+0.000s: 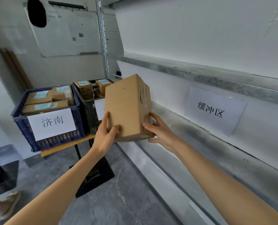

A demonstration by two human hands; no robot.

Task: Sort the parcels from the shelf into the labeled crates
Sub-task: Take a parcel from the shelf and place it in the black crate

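- Both forearms come in from the bottom edge and meet at frame centre.
- Left hand (105,135): grips the lower left corner of the cardboard parcel (127,108). Thumb lies on the front face and the fingers (106,117) run up the left side.
- Right hand (161,132): grips the lower right corner, thumb on the front edge. Its upper fingers curl round the taped right side and the lower ones are spread below the bottom edge.
- The parcel is plain brown, upright, tilted slightly, and held clear of the floor (118,192) at mid-frame. No label shows on the faces in view.
- It sits just beside the left end of the metal shelf (200,143); can't tell if it touches.
- Shelf back panel carries a white sheet reading 缓冲区 (211,109), right of centre.
- Left of the parcel, a wooden tabletop (62,146) on a black pedestal base (94,176) carries two crates side by side.
- Blue crate (21,125), centre left: white label 济南 on the front. It holds boxed parcels (42,96) with blue stickers on top.
- Black crate (88,114), just right of the blue one: its label is half hidden behind the held parcel and unreadable. It holds two stickered boxes (84,86).
- Whiteboard (66,33) on the far wall, upper left.
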